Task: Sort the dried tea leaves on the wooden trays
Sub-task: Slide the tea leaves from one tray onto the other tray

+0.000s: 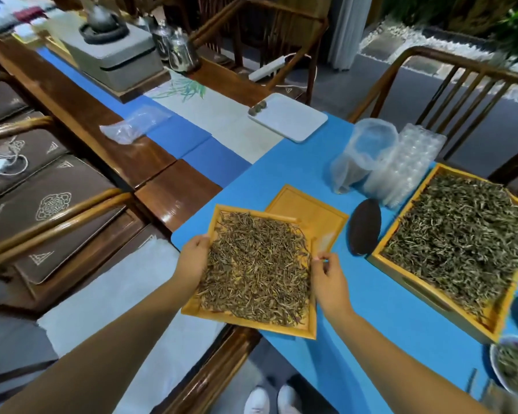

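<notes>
A small wooden tray (307, 331) full of brownish dried tea leaves (256, 267) sits at the near edge of the blue mat, overhanging the table edge. My left hand (192, 258) grips its left rim. My right hand (329, 277) is at the tray's right rim, thumb and forefinger pinched on a small pale leaf. A larger wooden tray (431, 297) on the right holds a heap of greener tea leaves (461, 237). An empty wooden tray (311, 212) lies partly under the small one.
A dark oval dish (365, 227) lies between the trays. Clear plastic bags and blister packs (392, 162) stand behind. A white tray (290, 118) sits further back. A bowl of leaves (515, 366) is at the lower right. Wooden chairs (449, 82) surround the table.
</notes>
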Demonstrator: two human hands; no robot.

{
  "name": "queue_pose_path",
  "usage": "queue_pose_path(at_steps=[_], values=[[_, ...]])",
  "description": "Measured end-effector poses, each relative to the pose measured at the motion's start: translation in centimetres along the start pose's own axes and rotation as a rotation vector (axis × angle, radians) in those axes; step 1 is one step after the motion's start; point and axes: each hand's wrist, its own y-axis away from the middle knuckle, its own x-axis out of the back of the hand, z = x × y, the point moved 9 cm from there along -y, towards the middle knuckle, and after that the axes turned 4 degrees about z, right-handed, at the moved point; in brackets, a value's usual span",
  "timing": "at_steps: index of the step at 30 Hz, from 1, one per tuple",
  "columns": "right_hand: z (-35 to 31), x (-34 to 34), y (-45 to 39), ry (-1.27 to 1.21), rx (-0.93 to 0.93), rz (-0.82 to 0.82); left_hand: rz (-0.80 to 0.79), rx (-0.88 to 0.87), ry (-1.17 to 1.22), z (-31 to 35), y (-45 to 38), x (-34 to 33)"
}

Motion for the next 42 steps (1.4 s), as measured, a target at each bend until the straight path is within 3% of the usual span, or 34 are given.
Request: queue_pose_path(at_steps=[6, 9, 11, 15, 42], values=[[-0.1, -0.6, -0.8, 0.071, 0.094, -0.057, -0.001, 0.055, -0.015, -2.0, -0.4, -0.3], [-3.0, -1.3, -0.6, 0.272, 0.380, -0.108, 0.031, 0.056, -0.047, -3.0, -1.0, 0.4], [-4.8, -3.2, -0.1, 0.385, 0.591, -0.244, 0.048, 0.036, -0.064, -3.2, -1.6, 0.8], [-4.8, -7.1, 1.9, 0.522, 0.758, -0.449, 0.050, 0.070, 0.006, -4.3, -2.1, 0.9], [-2.8, -6.9, -1.1, 0.603, 0.630, -0.455, 0.065, 0.121, 0.026, -5.8, -0.6, 3.0]])
